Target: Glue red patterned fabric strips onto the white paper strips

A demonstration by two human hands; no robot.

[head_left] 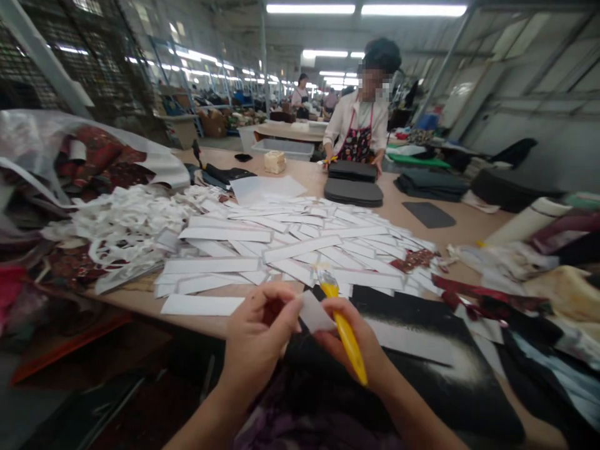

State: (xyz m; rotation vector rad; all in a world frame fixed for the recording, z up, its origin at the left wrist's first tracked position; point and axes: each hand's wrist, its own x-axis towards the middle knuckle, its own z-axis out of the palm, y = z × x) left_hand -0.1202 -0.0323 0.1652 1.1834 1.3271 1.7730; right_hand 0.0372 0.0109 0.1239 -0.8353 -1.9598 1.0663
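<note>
Between my two hands is a small pale grey piece [313,312], flat like cloth or paper. My left hand [257,337] pinches its left edge with thumb and fingertips. At its right edge, the fingers of my right hand [359,344] are closed and also hold a brush [347,340] with a yellow handle. The brush's bristles point away from me, over a spread pile of white strips [300,247]. Under and beside my right hand lies a black sheet [469,381] with whitish smears, and a pale strip [407,342] rests flat on it.
White cut-out scraps [126,225] heap at the left beside a clear plastic bag [159,159]. Across the table [300,169], a person [359,119] handles stacked dark panels [354,192]. A white bottle [529,220] and fabric pieces [567,300] lie at the right.
</note>
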